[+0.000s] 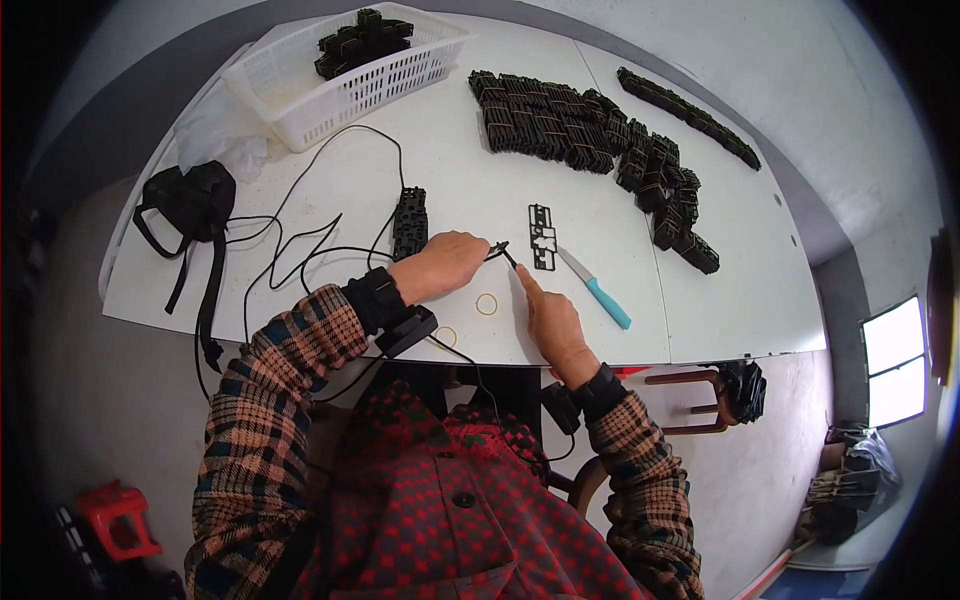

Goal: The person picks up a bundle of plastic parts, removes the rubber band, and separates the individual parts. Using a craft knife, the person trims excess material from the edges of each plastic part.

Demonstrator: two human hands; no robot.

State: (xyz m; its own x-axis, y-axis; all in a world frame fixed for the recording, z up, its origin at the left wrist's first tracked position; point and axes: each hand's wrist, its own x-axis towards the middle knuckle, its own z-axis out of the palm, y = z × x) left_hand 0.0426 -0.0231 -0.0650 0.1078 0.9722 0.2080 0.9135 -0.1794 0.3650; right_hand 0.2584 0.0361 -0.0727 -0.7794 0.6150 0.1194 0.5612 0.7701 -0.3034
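Observation:
My left hand point(450, 264) is closed, pinching a small black plastic part point(499, 247) above the white table. From the other side my right hand point(555, 322) grips a thin dark tool point(511, 259), its tip at that part; its exact kind is too small to make out. Just beyond my hands lies a flat black plastic frame point(541, 238) with cut-out openings. A knife point(605, 300) with a turquoise handle rests beside it. Left of the frame, near my left wrist, is a stack of black plastic parts point(410, 222). Two yellow rubber bands point(486, 304) lie close to my hands.
Bundled black parts point(545, 120) stand in rows at the back right, with another row point(690, 115) behind. A white basket point(350, 100) holds more. Black cables point(300, 240) and a black strapped pouch point(190, 205) spread over the left side. A red stool point(120, 520) stands on the floor.

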